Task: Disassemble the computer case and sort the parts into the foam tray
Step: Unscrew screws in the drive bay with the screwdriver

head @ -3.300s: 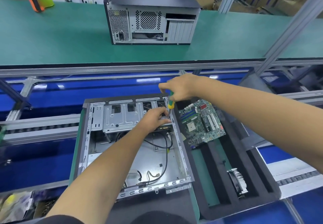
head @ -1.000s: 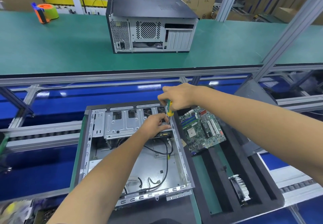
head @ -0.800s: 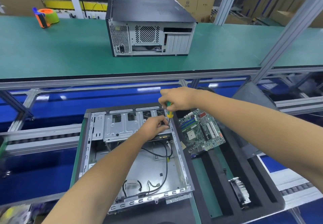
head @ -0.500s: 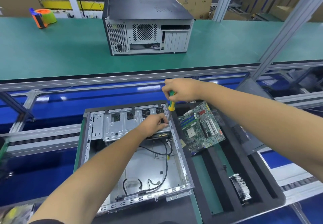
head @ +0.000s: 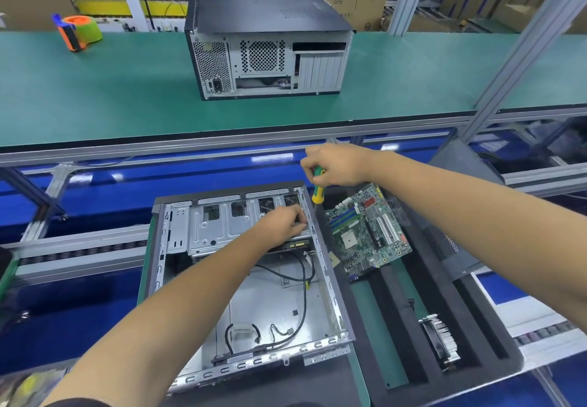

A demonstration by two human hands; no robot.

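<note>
Head view: gutted computer case (head: 254,295) lies open; right grip (head: 333,165) holds screwdriver (head: 317,189); left grip (head: 284,224) pinches inside, contents unclear.

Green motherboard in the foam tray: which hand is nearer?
Right. The right hand hovers just above the green motherboard, gripping a screwdriver; the left hand is inside the case.
</note>
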